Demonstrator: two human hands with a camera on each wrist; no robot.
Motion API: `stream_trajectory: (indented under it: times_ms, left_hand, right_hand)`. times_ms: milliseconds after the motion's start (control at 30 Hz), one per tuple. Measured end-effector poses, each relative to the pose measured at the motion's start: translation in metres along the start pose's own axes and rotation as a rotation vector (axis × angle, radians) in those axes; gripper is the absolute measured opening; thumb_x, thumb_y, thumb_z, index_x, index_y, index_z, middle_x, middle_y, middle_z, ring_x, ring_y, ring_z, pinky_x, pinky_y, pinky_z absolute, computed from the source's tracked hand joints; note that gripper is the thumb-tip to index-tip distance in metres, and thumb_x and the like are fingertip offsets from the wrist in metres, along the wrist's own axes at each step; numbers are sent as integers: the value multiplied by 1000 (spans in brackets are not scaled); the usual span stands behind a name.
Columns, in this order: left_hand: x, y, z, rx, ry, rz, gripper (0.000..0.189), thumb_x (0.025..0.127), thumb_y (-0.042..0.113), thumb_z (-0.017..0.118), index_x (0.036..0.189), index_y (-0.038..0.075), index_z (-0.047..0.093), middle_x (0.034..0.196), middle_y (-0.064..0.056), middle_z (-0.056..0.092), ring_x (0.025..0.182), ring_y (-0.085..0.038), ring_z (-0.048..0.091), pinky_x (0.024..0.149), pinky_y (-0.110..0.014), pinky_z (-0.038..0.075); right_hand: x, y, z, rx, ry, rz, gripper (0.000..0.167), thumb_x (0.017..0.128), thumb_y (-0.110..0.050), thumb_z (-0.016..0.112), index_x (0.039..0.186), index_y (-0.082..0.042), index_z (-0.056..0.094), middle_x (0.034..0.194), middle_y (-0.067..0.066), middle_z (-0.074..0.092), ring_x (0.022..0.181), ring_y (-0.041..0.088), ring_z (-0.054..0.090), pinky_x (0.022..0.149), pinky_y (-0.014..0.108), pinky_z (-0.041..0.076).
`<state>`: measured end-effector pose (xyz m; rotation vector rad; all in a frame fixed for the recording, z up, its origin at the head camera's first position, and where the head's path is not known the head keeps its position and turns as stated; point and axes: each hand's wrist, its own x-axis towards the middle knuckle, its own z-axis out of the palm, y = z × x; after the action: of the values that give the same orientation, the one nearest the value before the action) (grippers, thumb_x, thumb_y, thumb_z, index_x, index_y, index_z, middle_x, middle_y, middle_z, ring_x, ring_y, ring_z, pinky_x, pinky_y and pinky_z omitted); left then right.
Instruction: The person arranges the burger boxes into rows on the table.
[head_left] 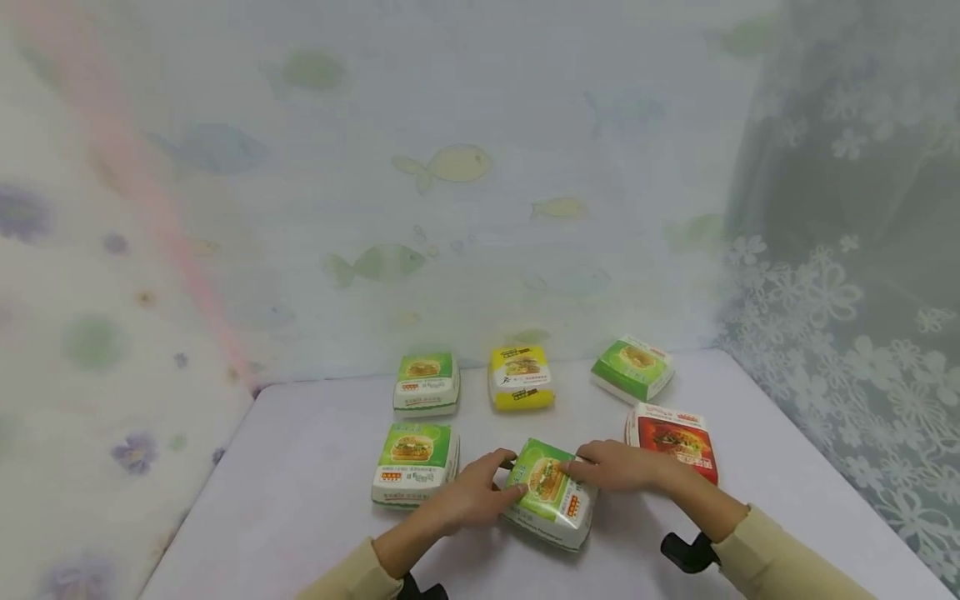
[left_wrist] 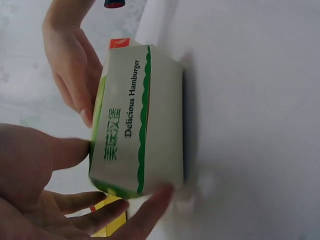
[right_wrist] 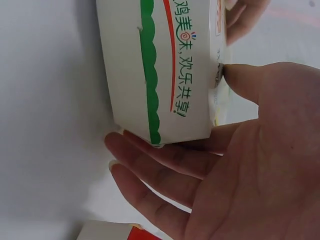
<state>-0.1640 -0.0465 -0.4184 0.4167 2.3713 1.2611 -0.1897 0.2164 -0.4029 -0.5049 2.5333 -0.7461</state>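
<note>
A green and white hamburger box (head_left: pixel 546 486) sits turned at an angle near the front of the table, between both hands. My left hand (head_left: pixel 477 492) grips its left side, thumb at the top edge and fingers bent along the side. On the opposite side, my right hand (head_left: pixel 617 465) holds it with the thumb on top and fingers against the side wall. In the left wrist view the box's white side (left_wrist: pixel 135 120) reads "Delicious Hamburger". The right wrist view shows another side (right_wrist: pixel 165 75) with a green scalloped band, its lower edge close over the white cloth.
Left of the hands stands another green hamburger box (head_left: pixel 412 458), with a similar one (head_left: pixel 426 385) behind it. A yellow box (head_left: pixel 522 379) and a tilted green box (head_left: pixel 633 368) stand at the back. A red box (head_left: pixel 672 439) is just beyond my right hand. Patterned curtains (head_left: pixel 450 208) enclose the white table (head_left: pixel 315 467).
</note>
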Motion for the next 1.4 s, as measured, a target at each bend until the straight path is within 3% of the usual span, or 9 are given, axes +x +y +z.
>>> stream_trajectory:
  times_ms: [167,400,533,667,800,900,1067,1200,1400]
  left_hand:
    - [4,-1,-1,-43,41,9,39,103,22,63,138,5,56,140,-16,56,97,-24,63,67,-38,59]
    - [4,-2,0,-62,50,2,44,104,27,61,142,6,54,142,-17,54,113,-31,61,81,-46,58]
    - [-5,2,3,-18,45,-28,61,103,35,61,152,7,41,149,-23,46,129,-43,52,99,-60,49]
    - [-13,1,10,-8,16,-33,69,102,36,62,155,3,32,151,-29,41,139,-47,42,110,-64,37]
    - [-12,-4,16,-25,-39,-33,68,103,35,60,155,2,32,150,-26,42,141,-44,40,114,-62,34]
    - [-9,-7,15,-40,-27,-21,61,102,33,62,151,5,40,147,-22,47,135,-41,47,109,-60,41]
    - [0,-9,7,-79,107,27,56,96,25,70,144,6,50,146,-22,50,124,-42,55,95,-57,52]
    - [4,-10,4,-102,154,18,54,97,24,71,143,5,51,145,-20,51,120,-36,60,89,-50,57]
    - [5,-10,8,-184,108,-42,47,101,23,65,142,5,50,143,-19,52,113,-29,63,80,-41,61]
  right_hand:
    - [-6,-4,1,35,-24,26,41,104,-44,56,105,-7,72,89,2,64,81,18,58,72,38,50]
    - [-11,-1,-1,42,-51,38,41,103,-46,57,99,-9,74,82,-1,65,76,17,60,67,35,49]
    - [-12,-1,-6,28,-67,44,43,102,-46,58,113,-7,71,95,2,66,86,19,61,75,41,53]
    - [-9,-1,-5,28,-60,39,56,102,-50,56,131,-2,64,123,13,66,115,32,63,98,55,51]
    - [-4,0,-2,58,-64,22,51,104,-46,55,130,-4,66,130,14,64,128,37,56,107,59,44]
    - [-2,1,1,79,-75,30,44,104,-44,55,121,-6,69,116,8,66,111,29,62,94,53,52]
    - [-5,2,3,133,-71,84,40,105,-43,54,103,-7,70,86,4,65,77,20,62,66,37,53]
    - [-10,3,8,223,-85,120,43,106,-44,52,96,-6,72,77,7,68,69,21,65,62,34,56]
    - [-14,6,13,274,-71,114,45,105,-45,53,97,-5,72,77,6,69,68,22,66,63,35,58]
